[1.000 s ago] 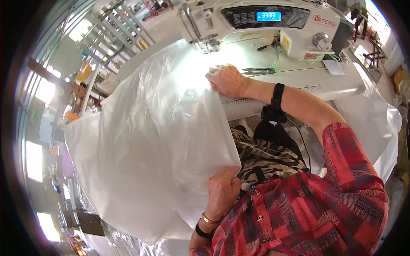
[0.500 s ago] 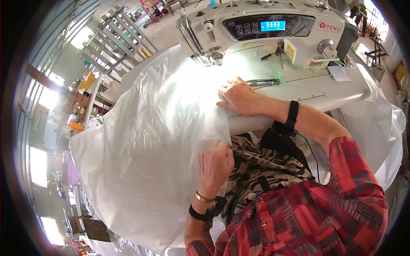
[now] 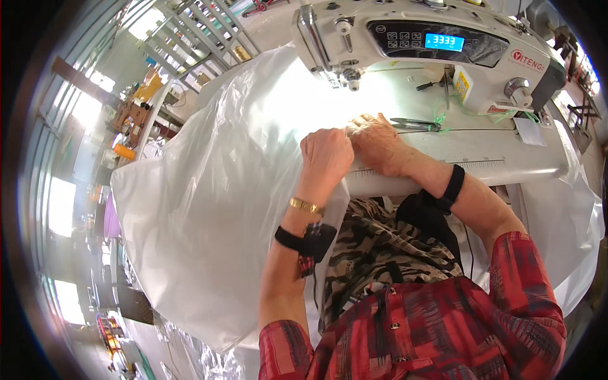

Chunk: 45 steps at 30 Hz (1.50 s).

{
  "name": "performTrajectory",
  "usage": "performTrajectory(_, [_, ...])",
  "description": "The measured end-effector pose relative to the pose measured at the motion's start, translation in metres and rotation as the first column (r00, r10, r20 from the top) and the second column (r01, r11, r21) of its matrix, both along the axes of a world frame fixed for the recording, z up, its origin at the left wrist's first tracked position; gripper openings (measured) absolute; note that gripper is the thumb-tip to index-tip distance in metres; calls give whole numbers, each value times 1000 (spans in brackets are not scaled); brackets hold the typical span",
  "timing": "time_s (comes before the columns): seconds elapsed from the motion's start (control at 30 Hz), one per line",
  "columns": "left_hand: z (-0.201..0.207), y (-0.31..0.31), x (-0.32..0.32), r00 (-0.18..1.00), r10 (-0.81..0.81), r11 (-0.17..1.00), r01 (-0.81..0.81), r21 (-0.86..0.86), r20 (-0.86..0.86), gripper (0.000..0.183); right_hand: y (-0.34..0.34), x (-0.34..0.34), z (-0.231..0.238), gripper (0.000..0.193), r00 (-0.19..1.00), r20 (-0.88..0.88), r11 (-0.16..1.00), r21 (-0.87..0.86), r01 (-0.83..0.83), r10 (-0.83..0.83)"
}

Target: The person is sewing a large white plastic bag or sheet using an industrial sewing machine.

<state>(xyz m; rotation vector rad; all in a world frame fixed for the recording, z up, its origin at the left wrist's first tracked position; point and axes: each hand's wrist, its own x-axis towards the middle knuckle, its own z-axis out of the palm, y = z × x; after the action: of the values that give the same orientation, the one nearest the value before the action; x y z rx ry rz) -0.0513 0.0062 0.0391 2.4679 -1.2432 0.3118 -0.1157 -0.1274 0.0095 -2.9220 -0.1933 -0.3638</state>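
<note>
The bare left hand, a gold-coloured metal band on its wrist, is curled into a fist on the near right edge of a large, translucent white plastic sheet. The bare right hand sits against it, knuckles bent; whether its hidden fingertips grip anything, I cannot tell. The sheet spreads over the left of the worktop and drapes toward the lap, its upper part under the bright lamp glow just before the needle head of a white sewing machine. Black-handled thread snips lie just beyond the right hand.
</note>
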Motion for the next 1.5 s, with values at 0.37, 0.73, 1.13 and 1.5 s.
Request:
performTrajectory(0.37, [-34,127,-12,976,213,964,-216,-158,-34,56,-4,1,-11,24,974,222,997,73,38,-53])
performTrajectory(0.73, [-39,146,26,968,156,964,-192,-182,-196,54,83,-94,-48,12,951,307,845,505,-178,17])
performTrajectory(1.13, [-43,143,27,975,135,975,-163,-153,-175,52,142,-51,-106,33,888,-351,-240,873,425,298])
performTrajectory(1.5, [-47,147,32,974,141,981,-162,-108,-179,52,168,-55,-93,33,768,-331,-256,808,530,548])
